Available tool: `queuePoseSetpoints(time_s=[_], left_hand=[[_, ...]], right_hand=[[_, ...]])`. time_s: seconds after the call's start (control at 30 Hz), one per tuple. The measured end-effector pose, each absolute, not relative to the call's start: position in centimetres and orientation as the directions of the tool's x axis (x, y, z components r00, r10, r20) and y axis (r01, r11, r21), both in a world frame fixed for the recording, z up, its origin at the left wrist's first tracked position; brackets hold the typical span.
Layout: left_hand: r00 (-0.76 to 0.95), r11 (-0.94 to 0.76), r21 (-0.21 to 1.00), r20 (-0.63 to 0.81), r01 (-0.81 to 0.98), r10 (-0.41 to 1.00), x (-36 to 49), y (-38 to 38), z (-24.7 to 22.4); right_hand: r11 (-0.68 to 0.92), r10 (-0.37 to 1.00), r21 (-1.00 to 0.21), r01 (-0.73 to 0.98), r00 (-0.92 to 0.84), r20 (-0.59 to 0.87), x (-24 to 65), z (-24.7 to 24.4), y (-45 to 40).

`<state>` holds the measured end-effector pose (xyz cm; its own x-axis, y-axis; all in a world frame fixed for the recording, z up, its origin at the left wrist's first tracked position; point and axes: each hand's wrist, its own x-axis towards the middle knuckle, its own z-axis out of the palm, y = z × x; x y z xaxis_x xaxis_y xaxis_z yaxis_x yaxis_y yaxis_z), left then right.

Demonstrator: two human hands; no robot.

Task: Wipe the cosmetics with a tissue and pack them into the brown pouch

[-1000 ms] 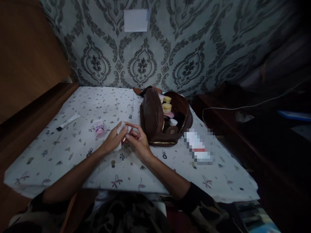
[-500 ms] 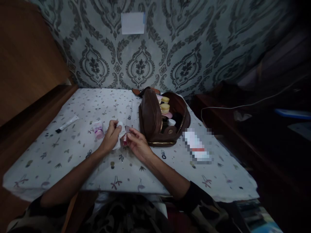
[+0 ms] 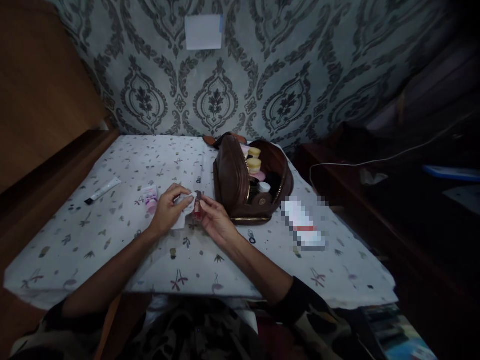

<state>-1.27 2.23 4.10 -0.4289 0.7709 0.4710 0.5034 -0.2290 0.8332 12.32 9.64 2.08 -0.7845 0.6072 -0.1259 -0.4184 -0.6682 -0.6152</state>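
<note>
No lettering could be read; markings on the pink-and-white tube (image 3: 151, 199) and slim white tube (image 3: 103, 191) were too small.

Cloth (image 3: 181, 220) in left hand (image 3: 167, 206), left of frame centre; bag (image 3: 232, 175) to right on table (image 3: 270, 267), jars (image 3: 254, 166) inside.

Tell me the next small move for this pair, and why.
Probably wipe the small reddish container with the white tissue or cloth: the left grip holds that white piece bunched, and the right grip holds the container right beside it.
</note>
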Motion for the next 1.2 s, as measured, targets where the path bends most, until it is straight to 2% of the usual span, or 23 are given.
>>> queuePoseSetpoints(time_s=[0.4, 0.63, 0.7, 0.83, 0.9, 0.97, 1.2], left_hand=[[-0.184, -0.299, 0.807, 0.441, 0.509, 0.878, -1.8, 1.4, 5.8], [0.055, -0.244, 0.884, 0.243, 0.399, 0.968, -2.8, 0.2, 7.4], [-0.008, -0.213, 0.908, 0.232, 0.362, 0.973, -3.3, 0.3, 7.5], [-0.380, -0.189, 0.922, 0.318, 0.338, 0.869, -4.0, 1.1, 6.7], [-0.493, -0.163, 0.921, 0.332, 0.354, 0.804, -4.1, 1.4, 6.1], [-0.519, -0.147, 0.904, 0.356, 0.401, 0.777, -3.8, 1.6, 5.5], [-0.400, -0.174, 0.759, 0.506, 0.628, 0.764, -2.5, 1.4, 4.9]], right_hand=[[-0.675, 0.629, -0.598, -0.433, -0.761, -0.158, 12.1, 1.8, 10.2], [-0.693, 0.631, -0.566, -0.446, -0.755, -0.177, 12.1, 2.0, 10.2], [-0.710, 0.618, -0.550, -0.440, -0.763, -0.187, 12.2, 2.0, 10.2], [-0.740, 0.571, -0.542, -0.398, -0.798, -0.193, 12.4, 2.1, 10.0], [-0.749, 0.543, -0.549, -0.371, -0.819, -0.188, 12.4, 2.2, 9.8], [-0.755, 0.514, -0.561, -0.340, -0.838, -0.184, 12.4, 2.3, 9.6], [-0.731, 0.461, -0.625, -0.274, -0.874, -0.155, 12.5, 2.7, 9.2]])
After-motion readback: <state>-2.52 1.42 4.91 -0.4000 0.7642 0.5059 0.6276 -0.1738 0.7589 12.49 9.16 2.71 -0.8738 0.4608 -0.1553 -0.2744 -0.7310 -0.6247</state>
